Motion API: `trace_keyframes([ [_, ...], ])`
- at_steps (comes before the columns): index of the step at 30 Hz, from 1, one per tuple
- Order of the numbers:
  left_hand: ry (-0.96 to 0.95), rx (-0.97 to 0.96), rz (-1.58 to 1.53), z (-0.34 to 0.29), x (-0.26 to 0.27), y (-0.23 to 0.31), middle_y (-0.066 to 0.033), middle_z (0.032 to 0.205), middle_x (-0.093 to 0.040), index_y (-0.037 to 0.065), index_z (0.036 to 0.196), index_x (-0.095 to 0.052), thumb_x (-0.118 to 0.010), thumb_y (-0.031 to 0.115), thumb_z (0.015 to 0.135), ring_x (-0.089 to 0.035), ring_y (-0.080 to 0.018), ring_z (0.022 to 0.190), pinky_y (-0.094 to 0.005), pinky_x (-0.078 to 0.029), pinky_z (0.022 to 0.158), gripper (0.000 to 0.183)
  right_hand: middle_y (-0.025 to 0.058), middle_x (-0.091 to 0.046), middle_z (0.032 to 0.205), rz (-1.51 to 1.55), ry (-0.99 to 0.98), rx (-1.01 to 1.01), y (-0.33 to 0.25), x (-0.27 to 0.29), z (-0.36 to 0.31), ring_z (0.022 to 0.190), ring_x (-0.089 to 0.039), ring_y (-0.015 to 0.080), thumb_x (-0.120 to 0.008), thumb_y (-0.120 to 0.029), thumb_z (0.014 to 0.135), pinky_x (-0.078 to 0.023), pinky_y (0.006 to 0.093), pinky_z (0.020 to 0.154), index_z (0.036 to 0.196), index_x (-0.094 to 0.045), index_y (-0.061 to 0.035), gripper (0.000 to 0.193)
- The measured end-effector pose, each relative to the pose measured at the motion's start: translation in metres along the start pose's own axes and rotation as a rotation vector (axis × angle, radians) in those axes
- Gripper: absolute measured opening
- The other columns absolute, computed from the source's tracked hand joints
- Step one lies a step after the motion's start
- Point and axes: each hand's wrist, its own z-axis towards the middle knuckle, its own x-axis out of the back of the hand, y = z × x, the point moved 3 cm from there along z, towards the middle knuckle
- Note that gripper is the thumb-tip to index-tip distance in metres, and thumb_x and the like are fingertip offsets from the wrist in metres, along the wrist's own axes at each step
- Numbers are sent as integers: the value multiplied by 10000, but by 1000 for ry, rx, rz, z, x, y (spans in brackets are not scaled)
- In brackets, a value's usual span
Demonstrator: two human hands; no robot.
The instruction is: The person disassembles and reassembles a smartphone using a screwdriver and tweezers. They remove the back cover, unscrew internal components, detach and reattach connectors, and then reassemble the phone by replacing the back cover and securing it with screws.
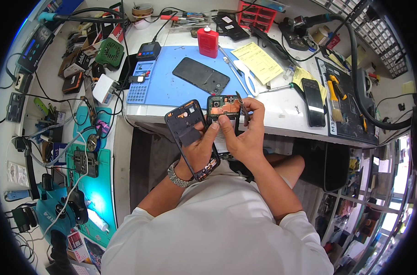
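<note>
Over the desk's front edge, my left hand (200, 149) is closed on a black phone frame (174, 120), tilted, its inner side facing up. My left thumb reaches toward an opened phone (224, 106) beside it, which shows a camera module and copper-coloured areas. My right hand (246, 137) presses its thumb on that opened phone. Between its fingers it also grips dark tweezers (240, 101), whose tips are near the phone's upper right corner. The fingers under both phone parts are hidden. Farther back, a dark phone back cover (201, 75) lies on the blue mat (167, 94).
A red bottle (208, 42) and a small tester (148, 51) stand at the mat's far side. Yellow paper sheets (258, 63), a white-handled tool (246, 75) and a black phone (313, 101) lie to the right. A teal microscope (57, 208) stands at the left.
</note>
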Motion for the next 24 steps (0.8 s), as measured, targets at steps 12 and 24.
trace_keyframes([
  [12,19,-16,40,9,-2,-3,38,1051,-741,19,1306,-766,-699,150,1129,-582,-6,884,-230,-460,756,230,218,-504,1472,-40,42,221,-15,2,12,1175,-499,297,-819,-85,924,-438,449,1033,1266,-727,-89,354],
  [24,15,-40,27,7,-4,-4,4,1111,-752,7,1297,-752,-692,135,1134,-631,-39,963,-247,-509,825,215,263,-426,1609,-193,-67,225,-19,7,14,1173,-464,332,-808,-54,908,-441,471,1062,1119,-799,-126,223],
])
